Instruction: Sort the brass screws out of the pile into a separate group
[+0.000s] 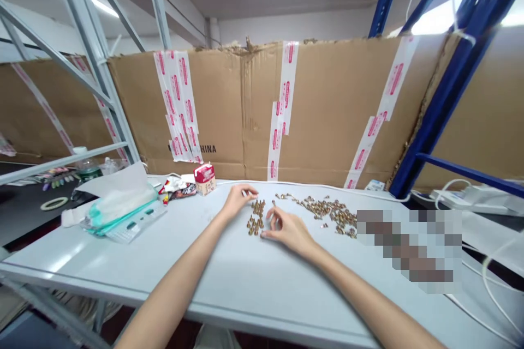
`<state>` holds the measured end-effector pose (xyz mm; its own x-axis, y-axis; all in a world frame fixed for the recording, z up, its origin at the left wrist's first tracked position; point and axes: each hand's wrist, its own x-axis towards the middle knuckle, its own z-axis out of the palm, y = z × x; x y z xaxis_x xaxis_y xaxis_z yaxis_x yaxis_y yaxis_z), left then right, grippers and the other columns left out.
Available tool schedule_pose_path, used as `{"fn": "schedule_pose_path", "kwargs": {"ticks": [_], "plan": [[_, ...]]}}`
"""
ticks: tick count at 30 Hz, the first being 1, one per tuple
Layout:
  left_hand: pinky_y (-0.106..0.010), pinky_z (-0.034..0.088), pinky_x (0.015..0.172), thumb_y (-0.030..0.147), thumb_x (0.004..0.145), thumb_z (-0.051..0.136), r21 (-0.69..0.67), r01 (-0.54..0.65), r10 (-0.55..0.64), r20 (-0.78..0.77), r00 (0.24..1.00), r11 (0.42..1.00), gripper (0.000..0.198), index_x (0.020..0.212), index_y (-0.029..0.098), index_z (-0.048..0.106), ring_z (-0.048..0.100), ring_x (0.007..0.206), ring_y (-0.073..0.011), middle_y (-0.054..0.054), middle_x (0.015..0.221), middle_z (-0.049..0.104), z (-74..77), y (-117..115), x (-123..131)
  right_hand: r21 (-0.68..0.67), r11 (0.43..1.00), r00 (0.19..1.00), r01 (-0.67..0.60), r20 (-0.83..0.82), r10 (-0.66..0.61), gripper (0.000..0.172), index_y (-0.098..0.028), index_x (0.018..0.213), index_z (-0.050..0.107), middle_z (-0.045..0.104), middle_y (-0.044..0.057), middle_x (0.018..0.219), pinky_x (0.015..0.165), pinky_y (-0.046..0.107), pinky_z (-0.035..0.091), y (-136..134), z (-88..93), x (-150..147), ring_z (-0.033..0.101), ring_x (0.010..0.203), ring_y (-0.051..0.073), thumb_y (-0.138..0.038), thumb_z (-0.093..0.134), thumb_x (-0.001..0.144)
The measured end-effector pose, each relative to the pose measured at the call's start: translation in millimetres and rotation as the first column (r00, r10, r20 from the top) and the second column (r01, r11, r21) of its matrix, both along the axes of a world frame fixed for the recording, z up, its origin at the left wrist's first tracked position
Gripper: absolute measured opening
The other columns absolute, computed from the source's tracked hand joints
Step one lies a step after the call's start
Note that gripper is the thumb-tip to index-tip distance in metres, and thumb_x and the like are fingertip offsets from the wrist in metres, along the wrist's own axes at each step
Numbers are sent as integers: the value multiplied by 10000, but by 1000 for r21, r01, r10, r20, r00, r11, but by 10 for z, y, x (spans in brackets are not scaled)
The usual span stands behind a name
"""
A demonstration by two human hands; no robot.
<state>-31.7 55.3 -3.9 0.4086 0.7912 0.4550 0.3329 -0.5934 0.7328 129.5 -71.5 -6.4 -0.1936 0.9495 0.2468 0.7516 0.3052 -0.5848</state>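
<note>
The left hand (239,202) and right hand (289,230) rest on the white workbench (172,289), fingers loosely curled; whether either grips anything cannot be determined. Upright brass fasteners (256,219) stand between them. A loose spread of fasteners (327,211) lies farther right. Corrugated cardboard sheeting (335,103) stands behind.

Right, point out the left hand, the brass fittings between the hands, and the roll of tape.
left hand (238,202): head view, on the back of the hand.
brass fittings (257,217): head view, on the small group between the hands.
roll of tape (54,203): head view, on the roll's upper rim.
</note>
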Motion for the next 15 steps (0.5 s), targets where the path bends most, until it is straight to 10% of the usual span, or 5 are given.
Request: {"fn": "schedule_pose_path", "kwargs": {"ticks": [10,15], "plan": [[-237,379,604,281,653,628,-88,55,-49,67,997,995,184,771,151,684,555,666,-131,-47,772,682,-28,-160,113,103,994,999,-33,26,31,57,-217,717,609,633,-18,747,709,272,346,5,-176,-134,534,784,161,-255,647,700],[-238,379,611,298,653,638,-116,89,-82,67,994,989,184,759,155,684,550,663,-132,-42,748,671,-45,-219,153,97,994,965,46,-263,-19,52,-189,739,583,634,15,812,734,283,392,49,-181,-26,567,798,154,-238,597,729]]}}
